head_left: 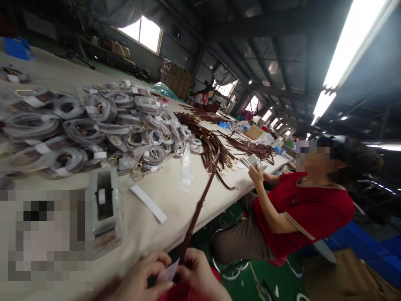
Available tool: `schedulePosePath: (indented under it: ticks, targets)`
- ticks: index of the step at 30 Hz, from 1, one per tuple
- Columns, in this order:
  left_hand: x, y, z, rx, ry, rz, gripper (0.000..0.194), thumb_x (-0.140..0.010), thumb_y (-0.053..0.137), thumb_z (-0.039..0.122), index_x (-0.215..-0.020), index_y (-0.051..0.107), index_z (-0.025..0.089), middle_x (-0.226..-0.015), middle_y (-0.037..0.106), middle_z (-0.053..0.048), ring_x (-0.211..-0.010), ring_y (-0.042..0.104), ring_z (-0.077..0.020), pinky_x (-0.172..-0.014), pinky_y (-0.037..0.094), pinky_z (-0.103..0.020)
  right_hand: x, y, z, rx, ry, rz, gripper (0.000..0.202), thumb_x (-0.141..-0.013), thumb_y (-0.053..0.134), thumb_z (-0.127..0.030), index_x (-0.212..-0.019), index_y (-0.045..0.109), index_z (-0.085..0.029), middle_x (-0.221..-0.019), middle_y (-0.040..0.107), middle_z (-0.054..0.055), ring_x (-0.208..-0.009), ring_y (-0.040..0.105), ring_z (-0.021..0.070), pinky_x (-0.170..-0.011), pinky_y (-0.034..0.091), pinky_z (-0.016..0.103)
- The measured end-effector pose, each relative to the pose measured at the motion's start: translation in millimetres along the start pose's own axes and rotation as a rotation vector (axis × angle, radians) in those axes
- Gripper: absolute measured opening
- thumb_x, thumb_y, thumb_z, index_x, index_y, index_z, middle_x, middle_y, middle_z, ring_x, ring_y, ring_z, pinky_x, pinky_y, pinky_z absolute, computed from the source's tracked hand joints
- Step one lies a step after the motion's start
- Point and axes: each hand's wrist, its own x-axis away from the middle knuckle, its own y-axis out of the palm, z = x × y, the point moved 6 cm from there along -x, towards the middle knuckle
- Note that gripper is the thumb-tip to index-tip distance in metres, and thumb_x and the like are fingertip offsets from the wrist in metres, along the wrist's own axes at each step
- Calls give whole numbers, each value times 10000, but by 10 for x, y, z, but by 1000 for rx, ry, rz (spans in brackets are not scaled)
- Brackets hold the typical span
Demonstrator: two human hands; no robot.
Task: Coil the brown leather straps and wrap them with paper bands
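Note:
At the bottom of the head view, my left hand [142, 274] pinches a small white slip [168, 272], perhaps paper or plastic. Beside it, the fingers of my right hand [202, 274] are closed round the near end of a brown leather strap [196, 211]. The strap runs up over the table edge toward a pile of similar brown straps [208, 140] with gold metal clasps. On the table to the left of my hands lie a white paper strip [148, 203] and a grey tape dispenser [106, 205].
A large heap of coiled straps in clear wrapping [125, 121] covers the left of the table [147, 240]. A seated co-worker in a red shirt [300, 205] is close on the right, handling something pale. Another person [203, 98] sits at the far end. Cardboard [347, 276] lies lower right.

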Motion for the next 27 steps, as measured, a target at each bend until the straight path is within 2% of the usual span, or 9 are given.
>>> schedulePosePath:
  ticks: [2,5,7,9,12,14,17,20,27]
  targets:
    - [25,67,7,18,-54,-52,78,-647,718,281,-622,687,214,-1235,681,-72,-1133,599,-318,-1029,421,-399,214,341,-132,42,-134,-108,107,-782,745,-288,-768,720,-185,-778,698,32,-742,648,190,-692,503,260]
    - [76,178,63,55,-41,-174,111,-684,693,299,-651,677,194,-977,714,-52,-943,648,-257,-867,481,-325,382,572,-167,4,-149,-172,243,-774,758,-288,-1001,725,-209,-960,726,55,-864,662,225,-756,519,273]
    - [99,164,81,-4,-4,-136,163,-726,657,309,-625,623,186,-788,658,-14,-787,624,-206,-728,465,-275,408,571,-94,4,-88,-220,234,-799,722,-296,-1014,723,-204,-987,729,52,-884,659,230,-759,516,276]
    - [123,108,81,-113,30,-56,227,-766,626,317,-594,555,188,-710,591,8,-726,580,-182,-671,424,-258,372,462,3,-7,-6,-237,147,-805,698,-292,-898,737,-186,-887,727,33,-793,645,200,-701,500,257]
    - [177,79,104,-232,104,-42,280,-833,562,300,-584,488,194,-686,543,15,-699,544,-163,-650,385,-252,226,175,118,-225,167,-86,218,-725,766,-297,-889,727,-160,-719,669,-2,-568,544,111,-545,425,201]
    - [214,87,123,-287,139,-63,280,-849,539,268,-587,473,194,-682,538,15,-674,530,-154,-629,364,-251,122,80,128,-434,242,-12,306,-712,781,-350,-926,723,-139,-649,615,-22,-477,454,69,-469,354,177]
    - [251,103,140,-307,135,-80,258,-834,563,252,-591,502,192,-714,590,1,-691,552,-159,-628,368,-251,13,197,68,-582,281,-102,379,-674,821,-396,-893,737,-98,-637,616,-3,-470,438,57,-446,315,172]
    - [256,106,128,-210,70,-81,207,-812,605,275,-625,593,188,-766,678,-20,-759,612,-187,-691,421,-255,-23,407,56,-604,299,-173,360,-599,882,-351,-793,735,-86,-622,638,7,-475,457,52,-459,315,171]
    - [198,74,-55,49,-111,47,248,-788,598,351,-795,740,148,-762,746,-34,-717,635,-216,-635,451,-266,-69,575,180,-646,337,-69,426,-562,891,-433,-610,582,-145,-433,500,-77,-332,288,17,-354,157,177]
